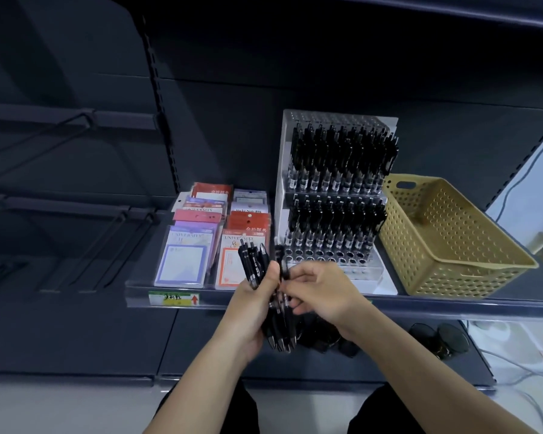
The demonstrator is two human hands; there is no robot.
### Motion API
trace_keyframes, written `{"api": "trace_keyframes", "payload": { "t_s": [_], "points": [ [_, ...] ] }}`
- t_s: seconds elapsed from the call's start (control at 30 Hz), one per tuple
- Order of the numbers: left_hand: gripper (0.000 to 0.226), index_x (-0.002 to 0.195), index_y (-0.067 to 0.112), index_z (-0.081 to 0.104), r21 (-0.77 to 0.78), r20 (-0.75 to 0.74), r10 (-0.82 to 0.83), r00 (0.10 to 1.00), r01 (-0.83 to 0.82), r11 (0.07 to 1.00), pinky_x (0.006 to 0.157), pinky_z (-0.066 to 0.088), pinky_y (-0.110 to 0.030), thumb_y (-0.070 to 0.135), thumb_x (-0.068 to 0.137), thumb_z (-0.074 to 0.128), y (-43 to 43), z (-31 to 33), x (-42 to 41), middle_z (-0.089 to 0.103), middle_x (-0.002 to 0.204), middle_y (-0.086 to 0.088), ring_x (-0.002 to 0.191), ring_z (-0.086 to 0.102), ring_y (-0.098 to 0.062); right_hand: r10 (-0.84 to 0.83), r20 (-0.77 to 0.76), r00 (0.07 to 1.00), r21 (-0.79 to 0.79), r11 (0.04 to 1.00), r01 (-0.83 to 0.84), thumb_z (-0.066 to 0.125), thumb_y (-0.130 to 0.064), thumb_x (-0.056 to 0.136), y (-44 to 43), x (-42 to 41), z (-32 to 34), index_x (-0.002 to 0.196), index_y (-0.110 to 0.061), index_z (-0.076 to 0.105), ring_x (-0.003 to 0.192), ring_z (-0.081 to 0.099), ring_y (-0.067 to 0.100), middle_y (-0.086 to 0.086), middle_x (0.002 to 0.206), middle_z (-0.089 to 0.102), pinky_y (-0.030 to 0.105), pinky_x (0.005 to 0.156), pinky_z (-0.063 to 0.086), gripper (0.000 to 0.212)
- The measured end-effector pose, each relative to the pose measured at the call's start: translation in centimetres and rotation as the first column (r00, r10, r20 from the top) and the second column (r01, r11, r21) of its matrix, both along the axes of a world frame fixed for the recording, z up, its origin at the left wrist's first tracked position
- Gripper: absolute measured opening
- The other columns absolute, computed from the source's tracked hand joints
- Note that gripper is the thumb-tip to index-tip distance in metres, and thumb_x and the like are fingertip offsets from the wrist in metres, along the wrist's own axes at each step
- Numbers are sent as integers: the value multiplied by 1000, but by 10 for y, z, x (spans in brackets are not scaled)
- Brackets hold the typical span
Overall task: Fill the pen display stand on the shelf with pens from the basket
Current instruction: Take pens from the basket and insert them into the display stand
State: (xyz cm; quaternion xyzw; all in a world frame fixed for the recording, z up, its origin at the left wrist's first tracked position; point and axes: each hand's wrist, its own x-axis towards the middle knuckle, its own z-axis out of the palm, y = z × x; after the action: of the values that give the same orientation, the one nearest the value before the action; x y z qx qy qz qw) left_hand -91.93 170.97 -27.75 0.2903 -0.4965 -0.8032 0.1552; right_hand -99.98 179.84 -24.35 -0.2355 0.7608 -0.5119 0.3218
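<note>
A bundle of black pens [264,286], slim and glossy with white print on the barrels, stands nearly upright in the left hand [254,303], whose fingers are wrapped around the middle of the bundle. About four clicker ends fan out above the thumb and several pointed tips stick out below the palm; the exact number in the bundle cannot be told. The right hand [318,291] meets it from the right, fingertips pinching at one pen in the bundle. Both hands hover in front of the shelf [420,303] edge.

Just behind them on the shelf stands the pen display stand [336,195], a stepped white and clear plastic rack with a perforated back panel. Two tiers are packed with black pens standing upright; the lowest front rows show bare round holes. Touching its right side sits one tan plastic basket [445,239], rectangular, perforated with round holes, with a slot handle; no pens show inside. To the left of the stand lie two columns of overlapping sticky-note packs [213,236] in clear wrappers with red, purple and blue cards.
</note>
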Motion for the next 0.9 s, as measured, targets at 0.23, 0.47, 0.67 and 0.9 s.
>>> {"api": "trace_keyframes", "payload": {
  "t_s": [0.23, 0.47, 0.67, 0.9],
  "points": [
    [25, 82, 14, 62, 92, 33, 149, 988, -152, 984, 56, 45, -25, 39, 85, 61, -9, -4, 2, 52, 61, 1, 49, 48, -10, -291, -286, 913, -222, 947, 232, 62, -11, 88, -8, -35, 32, 84, -15, 59, 70, 69, 15, 4, 77, 68, 30, 71, 59, 6],
    [21, 79, 15, 62, 109, 4, 179, 984, -178, 978, 54, 44, -23, 35, 87, 60, -15, -10, 3, 49, 58, 5, 51, 47, -9, -333, -473, 816, -199, 942, 269, 65, -19, 87, -29, -49, 23, 89, -17, 60, 81, 68, 16, 0, 85, 66, 29, 75, 57, 6],
    [26, 88, 12, 64, 129, 6, 178, 984, -177, 976, 52, 43, -24, 37, 86, 61, -21, -14, 4, 49, 49, 7, 44, 46, -7, -277, -599, 751, -101, 957, 272, 67, -20, 85, -32, -47, 9, 85, -12, 63, 66, 57, 0, -11, 71, 59, 5, 58, 44, 8],
    [27, 87, 12, 63, 128, 17, 175, 984, -175, 976, 55, 44, -24, 39, 84, 62, -21, -16, 3, 49, 55, 2, 49, 47, -11, -226, -615, 755, -17, 962, 273, 66, -19, 86, -38, -43, -8, 78, 0, 69, 63, 65, 22, 6, 69, 70, 26, 61, 54, 21]
  ]
}}
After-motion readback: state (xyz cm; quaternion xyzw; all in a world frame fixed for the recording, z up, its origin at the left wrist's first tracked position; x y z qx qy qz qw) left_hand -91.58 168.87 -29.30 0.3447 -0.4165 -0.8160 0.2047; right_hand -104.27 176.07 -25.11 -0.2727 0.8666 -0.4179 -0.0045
